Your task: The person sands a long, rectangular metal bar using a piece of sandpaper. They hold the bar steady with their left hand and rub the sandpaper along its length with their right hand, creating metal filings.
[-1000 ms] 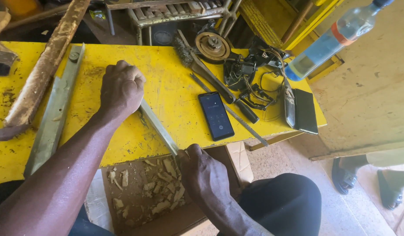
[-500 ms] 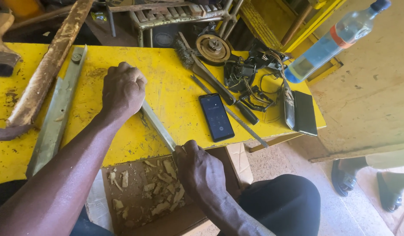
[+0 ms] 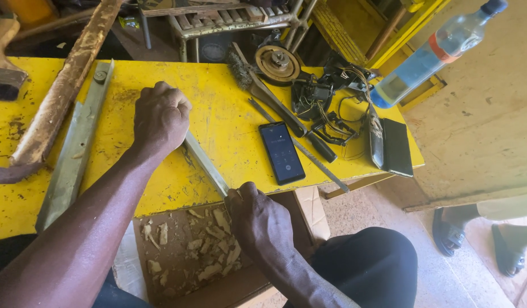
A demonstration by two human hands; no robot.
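Gripping both ends of a long flat metal strip (image 3: pixel 206 163) lying across the edge of the yellow workbench (image 3: pixel 217 102), left hand (image 3: pixel 159 118) fisted, right hand (image 3: pixel 257 217) clamped; already dropping pale shavings (image 3: pixel 212 245) into the box (image 3: pixel 178 279) below, with scraping seemingly ongoing.

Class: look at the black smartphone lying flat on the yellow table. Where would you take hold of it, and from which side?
Probably by its two long edges, coming down from above. The black smartphone lies flat, screen up, on the yellow table. A long metal file runs close along its right edge, so the lower end near the table's front edge looks freest.
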